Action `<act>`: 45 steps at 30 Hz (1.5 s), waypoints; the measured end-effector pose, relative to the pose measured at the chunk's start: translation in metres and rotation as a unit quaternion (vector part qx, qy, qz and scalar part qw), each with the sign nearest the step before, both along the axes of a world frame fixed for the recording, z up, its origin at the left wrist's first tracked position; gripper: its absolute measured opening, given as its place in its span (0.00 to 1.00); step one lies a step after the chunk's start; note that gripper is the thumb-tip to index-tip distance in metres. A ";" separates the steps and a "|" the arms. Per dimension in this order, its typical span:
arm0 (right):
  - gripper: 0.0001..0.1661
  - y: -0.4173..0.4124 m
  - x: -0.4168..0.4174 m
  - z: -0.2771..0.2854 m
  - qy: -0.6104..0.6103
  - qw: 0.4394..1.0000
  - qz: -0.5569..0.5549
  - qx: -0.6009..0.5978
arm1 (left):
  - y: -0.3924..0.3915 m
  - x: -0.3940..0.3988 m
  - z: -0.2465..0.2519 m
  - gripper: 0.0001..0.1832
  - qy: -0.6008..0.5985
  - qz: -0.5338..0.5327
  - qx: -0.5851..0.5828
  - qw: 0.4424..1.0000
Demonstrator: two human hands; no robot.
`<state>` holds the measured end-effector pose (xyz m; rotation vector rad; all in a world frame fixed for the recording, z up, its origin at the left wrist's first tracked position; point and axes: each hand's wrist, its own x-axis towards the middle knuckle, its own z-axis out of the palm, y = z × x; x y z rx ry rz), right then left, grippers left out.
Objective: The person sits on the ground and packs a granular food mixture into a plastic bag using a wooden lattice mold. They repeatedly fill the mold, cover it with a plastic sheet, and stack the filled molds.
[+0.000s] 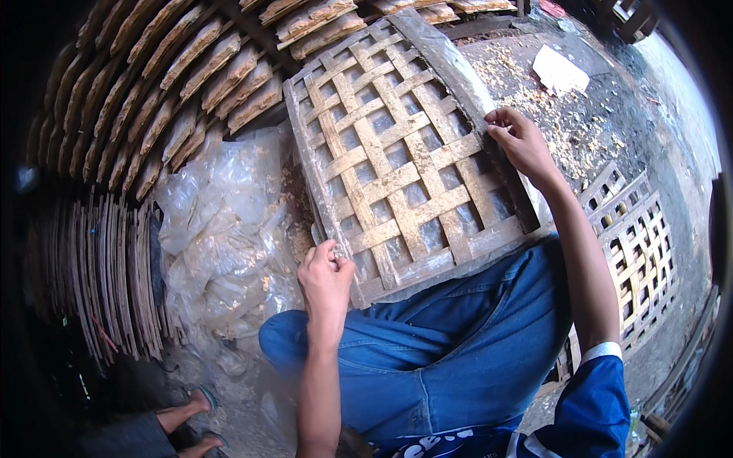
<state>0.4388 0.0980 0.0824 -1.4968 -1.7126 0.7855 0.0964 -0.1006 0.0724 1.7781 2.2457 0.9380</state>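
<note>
A framed tray of woven bamboo slats [409, 172] lies tilted before my knees, crumbs stuck to its slats. Clear plastic sheeting [458, 63] shows beneath it and along its far right side. My left hand [327, 275] is at the lower left corner of the frame, fingers curled and pinched at its edge. At the right side of the frame, my right hand [512, 134] has thumb and forefinger pinched at the edge, by the plastic. Whether either hand grips the frame or the plastic is hard to tell.
Stacked trays with thick crumbly slabs [189, 63] rise at the upper left. Below them are crumpled plastic sheets [229, 240] and a stack of thin frames [109, 275]. More lattice trays [635, 257] lie right. Crumbs [572, 131] litter the floor. Another person's feet [200, 401] show lower left.
</note>
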 end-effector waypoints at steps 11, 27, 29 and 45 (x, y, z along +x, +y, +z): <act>0.17 -0.003 -0.002 0.001 0.016 1.000 -0.001 -0.013 | 0.000 -0.001 -0.006 0.19 -0.014 0.019 0.004 1.000; 0.21 -0.003 -0.005 0.002 -0.038 0.999 -0.012 0.012 | -0.024 -0.036 -0.006 0.09 -0.004 -0.028 0.017 0.999; 0.21 -0.004 -0.005 0.001 -0.033 0.999 -0.013 0.011 | -0.020 -0.022 0.001 0.11 -0.009 -0.019 -0.009 1.000; 0.24 -0.003 -0.006 0.004 -0.042 0.999 -0.009 0.000 | -0.003 -0.008 0.018 0.09 -0.005 0.040 -0.118 0.992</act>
